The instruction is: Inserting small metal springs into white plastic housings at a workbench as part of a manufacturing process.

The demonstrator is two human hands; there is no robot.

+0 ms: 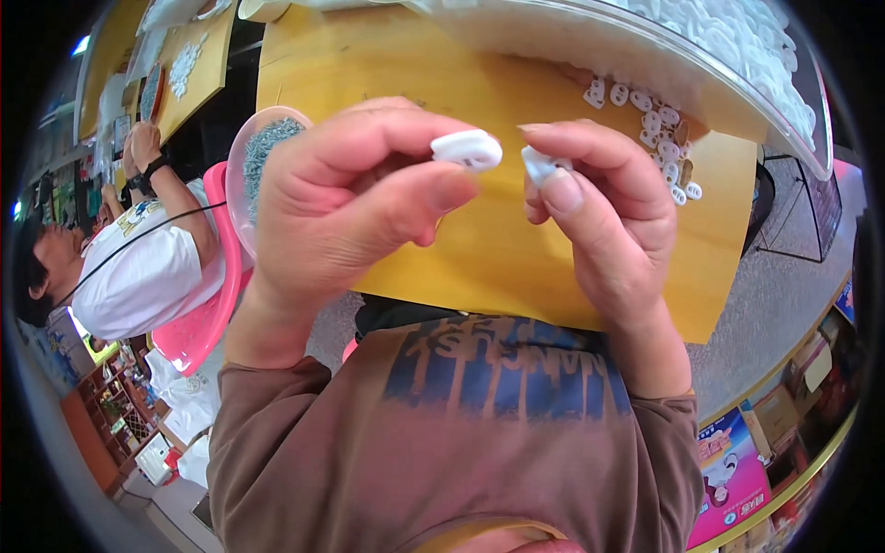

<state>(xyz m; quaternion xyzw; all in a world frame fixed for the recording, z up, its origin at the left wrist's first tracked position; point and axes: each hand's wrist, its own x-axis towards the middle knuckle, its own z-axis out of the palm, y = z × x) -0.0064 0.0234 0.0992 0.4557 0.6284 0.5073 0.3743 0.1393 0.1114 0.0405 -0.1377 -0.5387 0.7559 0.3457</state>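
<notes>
Between the thumb and forefinger of my left hand is a small white oval plastic piece with openings in its face. My right hand pinches another small white plastic piece, mostly covered by the fingertips. Both hands are raised over the yellow table, and the two pieces are a short gap apart. Several similar white plastic pieces lie loose on the table beyond my right hand.
A pink bowl of small grey metal parts stands left of my left hand. At the far right, a clear bin holds a heap of white pieces. A co-worker sits on a pink chair at the left.
</notes>
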